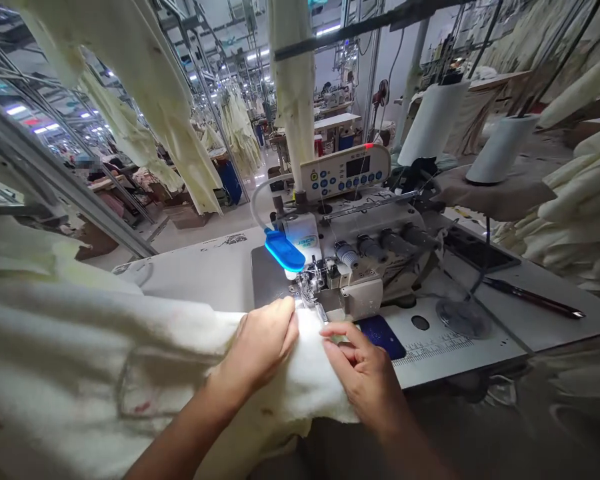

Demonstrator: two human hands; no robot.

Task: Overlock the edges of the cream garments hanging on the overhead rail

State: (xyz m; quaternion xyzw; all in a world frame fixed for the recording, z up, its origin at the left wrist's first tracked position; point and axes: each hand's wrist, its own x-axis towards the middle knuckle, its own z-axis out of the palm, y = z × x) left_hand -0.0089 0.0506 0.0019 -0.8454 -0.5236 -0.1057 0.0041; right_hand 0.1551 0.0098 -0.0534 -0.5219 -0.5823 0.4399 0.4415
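A cream fleece fabric [90,360] is spread across the table from the left, and its edge lies at the presser foot [311,293] of a white overlock sewing machine [365,260]. My left hand [263,343] rests palm down on the fabric just left of the foot, with its fingers curled onto the cloth. On the right of the foot, my right hand [363,367] pinches the fabric's edge between thumb and fingers. A lit blue lamp [284,251] shines over the needle area.
The white table [505,320] carries a dark pen-like tool [533,297] at the right. Two white thread cones [500,150] stand behind the machine. Cream garments [585,200] are piled at right and others hang overhead. A control panel [345,172] sits above the machine.
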